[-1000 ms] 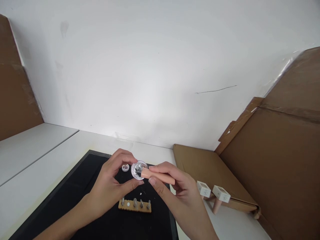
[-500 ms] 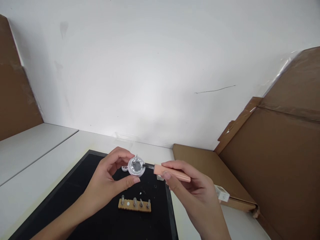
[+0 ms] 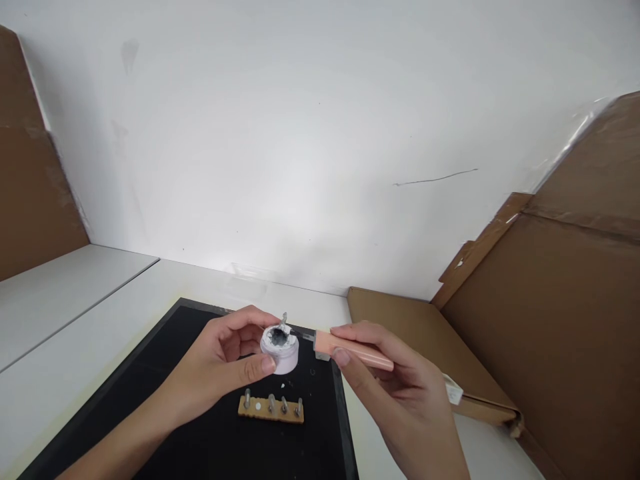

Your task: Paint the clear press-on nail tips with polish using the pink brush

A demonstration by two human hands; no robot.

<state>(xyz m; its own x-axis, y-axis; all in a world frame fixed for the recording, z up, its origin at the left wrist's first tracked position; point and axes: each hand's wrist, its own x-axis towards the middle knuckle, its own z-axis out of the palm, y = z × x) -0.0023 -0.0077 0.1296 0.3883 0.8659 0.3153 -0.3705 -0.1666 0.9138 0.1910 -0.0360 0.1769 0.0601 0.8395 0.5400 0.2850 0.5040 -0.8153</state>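
Note:
My left hand [image 3: 233, 360] grips a small white round jar [image 3: 287, 360] between thumb and fingers, above a black mat. Torn silvery foil [image 3: 284, 320] rings the jar's opening, with one piece standing up; the inside looks dark grey. In my right hand [image 3: 395, 380] is a pink-handled tool [image 3: 355, 350], pinched by thumb and fingers. Its thin dark end reaches the right side of the jar's rim; I cannot tell whether that end is a blade or a brush.
A tan strip with several upright metal pieces [image 3: 271, 409] lies on the black mat [image 3: 210, 427]. A small pale block [image 3: 323, 356] sits behind the tool. To the right are a flat cardboard box [image 3: 400, 327], a white box [image 3: 453, 389] and a cardboard wall [image 3: 565, 287].
The jar has tipped from its opening facing me to more upright, showing its side, and has shifted slightly right and down. Its foil is folded back more. The tool has moved slightly right.

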